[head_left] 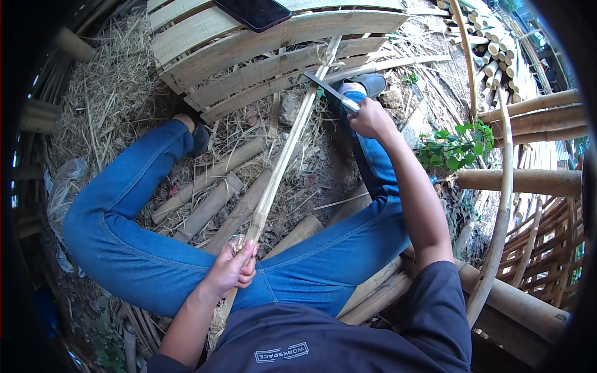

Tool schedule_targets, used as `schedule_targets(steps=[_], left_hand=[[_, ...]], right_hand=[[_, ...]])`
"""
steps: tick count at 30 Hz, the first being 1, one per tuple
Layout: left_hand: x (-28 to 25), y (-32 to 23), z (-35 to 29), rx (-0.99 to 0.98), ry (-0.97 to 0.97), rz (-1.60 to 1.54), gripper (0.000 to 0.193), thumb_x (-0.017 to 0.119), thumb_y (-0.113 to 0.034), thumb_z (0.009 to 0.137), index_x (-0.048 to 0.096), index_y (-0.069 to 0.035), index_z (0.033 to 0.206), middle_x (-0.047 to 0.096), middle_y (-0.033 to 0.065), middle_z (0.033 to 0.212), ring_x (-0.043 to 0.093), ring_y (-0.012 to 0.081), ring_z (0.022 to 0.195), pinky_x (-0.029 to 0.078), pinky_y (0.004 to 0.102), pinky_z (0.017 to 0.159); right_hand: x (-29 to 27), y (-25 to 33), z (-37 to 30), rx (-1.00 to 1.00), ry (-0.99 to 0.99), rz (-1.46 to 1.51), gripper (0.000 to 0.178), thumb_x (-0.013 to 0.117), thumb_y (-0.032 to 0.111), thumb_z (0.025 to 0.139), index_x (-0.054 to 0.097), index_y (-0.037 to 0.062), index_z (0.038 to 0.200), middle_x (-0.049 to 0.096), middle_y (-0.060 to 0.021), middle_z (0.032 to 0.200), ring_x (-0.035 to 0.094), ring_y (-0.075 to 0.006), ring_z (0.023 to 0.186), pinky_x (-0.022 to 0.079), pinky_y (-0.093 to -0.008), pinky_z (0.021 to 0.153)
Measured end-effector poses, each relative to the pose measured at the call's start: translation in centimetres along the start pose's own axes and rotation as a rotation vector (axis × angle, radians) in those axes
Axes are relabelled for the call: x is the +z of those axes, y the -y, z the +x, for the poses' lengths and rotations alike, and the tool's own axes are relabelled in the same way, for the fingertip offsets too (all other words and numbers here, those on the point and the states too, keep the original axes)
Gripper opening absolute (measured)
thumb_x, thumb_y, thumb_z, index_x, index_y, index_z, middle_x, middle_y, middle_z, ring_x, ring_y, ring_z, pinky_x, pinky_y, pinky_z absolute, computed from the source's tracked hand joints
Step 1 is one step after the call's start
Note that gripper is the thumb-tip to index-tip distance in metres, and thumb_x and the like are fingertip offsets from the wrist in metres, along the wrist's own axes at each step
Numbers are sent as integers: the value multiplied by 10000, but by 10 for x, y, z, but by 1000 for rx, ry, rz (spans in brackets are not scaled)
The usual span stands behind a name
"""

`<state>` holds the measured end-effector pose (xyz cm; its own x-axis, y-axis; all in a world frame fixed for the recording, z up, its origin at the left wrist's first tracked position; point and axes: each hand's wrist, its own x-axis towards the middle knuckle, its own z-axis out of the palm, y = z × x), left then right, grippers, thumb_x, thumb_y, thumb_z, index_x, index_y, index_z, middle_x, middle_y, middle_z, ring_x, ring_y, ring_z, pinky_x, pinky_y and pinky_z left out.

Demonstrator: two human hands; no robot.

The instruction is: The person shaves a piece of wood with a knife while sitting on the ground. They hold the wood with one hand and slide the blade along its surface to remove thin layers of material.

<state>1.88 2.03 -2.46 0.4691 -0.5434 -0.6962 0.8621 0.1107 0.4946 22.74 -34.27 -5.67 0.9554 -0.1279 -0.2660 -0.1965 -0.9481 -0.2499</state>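
My left hand [233, 271] is closed around the near end of a long, pale bamboo strip [280, 168] above my lap. The strip slants away from me, its far end lying against a slatted wooden crate [280, 37]. In my right hand [372, 118] is the handle of a knife, fingers wrapped round it. The knife's narrow metal blade [326, 86] lies across the strip near its far end. Fine, curly shavings [217, 323] hang beside the strip below my left hand.
A dark phone [254, 11] lies on the crate. Bamboo pieces [211, 208] and straw-like shavings [118, 93] cover the ground between and beside my legs. Cut poles [497, 56] are stacked at far right, near a leafy plant [457, 146] and bamboo rails [519, 182].
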Motion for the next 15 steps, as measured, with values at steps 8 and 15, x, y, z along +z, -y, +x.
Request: schedule_targets(steps=[8,15], left_hand=[[1,0,0,-30,10,-4,271,418,-371,1040,432,-152,882,269,-75,526,234,18,396,168,197,351],[-2,-1,-1,-12,5,-5,269,419,-367,1041,429,-151,879,272,-74,528,238,19,401,173,197,354]], right_hand=[[-12,-7,24,-37,-22,4,368,638,248,755,661,-85,911,659,-308,936,660,-402,932,519,-461,864],[-15,-8,36,101,69,-18,426,610,180,750,626,-12,1130,653,-271,1073,626,-384,1054,497,-426,931]])
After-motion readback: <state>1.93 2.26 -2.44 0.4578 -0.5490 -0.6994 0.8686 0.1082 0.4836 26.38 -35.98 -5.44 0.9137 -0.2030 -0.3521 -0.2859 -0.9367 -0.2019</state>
